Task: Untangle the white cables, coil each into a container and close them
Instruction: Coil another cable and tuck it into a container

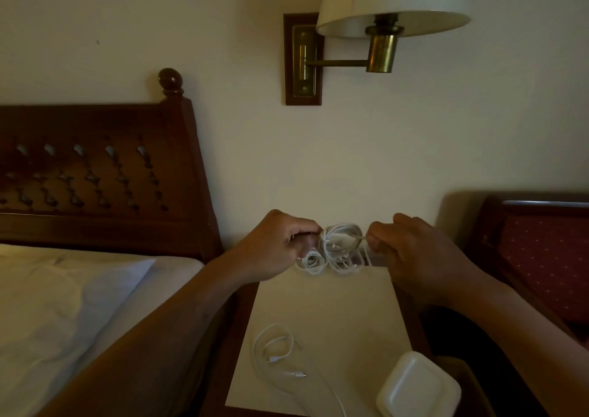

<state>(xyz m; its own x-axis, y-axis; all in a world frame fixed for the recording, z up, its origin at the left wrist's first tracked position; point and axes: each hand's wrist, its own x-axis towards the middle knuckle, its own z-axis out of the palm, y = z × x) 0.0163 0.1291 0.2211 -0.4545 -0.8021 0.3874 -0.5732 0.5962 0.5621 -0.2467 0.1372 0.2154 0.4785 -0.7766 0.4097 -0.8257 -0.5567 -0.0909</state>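
2 grips: left hand (pixel 277 244) and right hand (pixel 411 251) pinch the cable tangle (pixel 338 247) at 12 o'clock. Hard pulling could tighten knots.

one wide-angle view, worn on the person's head, looking forward and a little down.

it faces the wall almost square on and sits close over the bedside table (pixel 334 314), whose near edge runs off the bottom of the frame. both forearms reach in from the lower corners, left hand (pixel 274 244) and right hand (pixel 411 251) meeting near mid-frame on the cable tangle (pixel 338 247). the lens takes in the wall lamp (pixel 382 18) above, the headboard (pixel 95 168) at left, a chair (pixel 541 241) at right.
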